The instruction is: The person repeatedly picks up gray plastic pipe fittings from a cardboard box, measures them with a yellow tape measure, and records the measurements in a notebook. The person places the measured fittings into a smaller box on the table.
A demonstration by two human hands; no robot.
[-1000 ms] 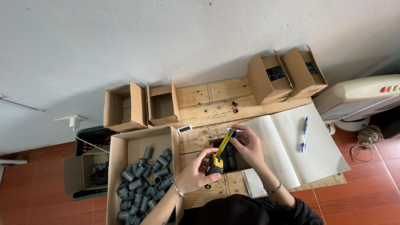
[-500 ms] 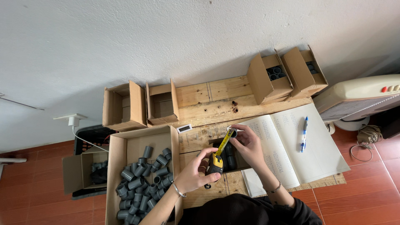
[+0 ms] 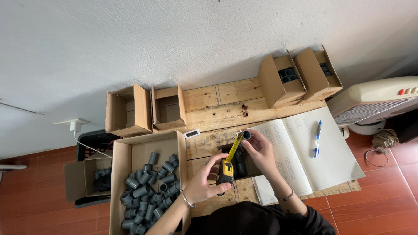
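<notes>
My left hand (image 3: pixel 208 182) grips the black and yellow body of a tape measure (image 3: pixel 226 170). Its yellow blade runs up and to the right. My right hand (image 3: pixel 260 149) holds a small grey pipe fitting (image 3: pixel 247 135) at the blade's tip. Under both hands lies a small dark tray (image 3: pixel 240 164) with more fittings in it. All of this is over the wooden table (image 3: pixel 217 113).
A big cardboard box (image 3: pixel 143 152) with several grey fittings stands at the left. Two small open boxes (image 3: pixel 146 109) stand behind it, two more (image 3: pixel 300 78) at the back right. An open ledger (image 3: pixel 305 152) with a blue pen (image 3: pixel 318 138) lies at the right. A fan (image 3: pixel 374 100) stands beyond.
</notes>
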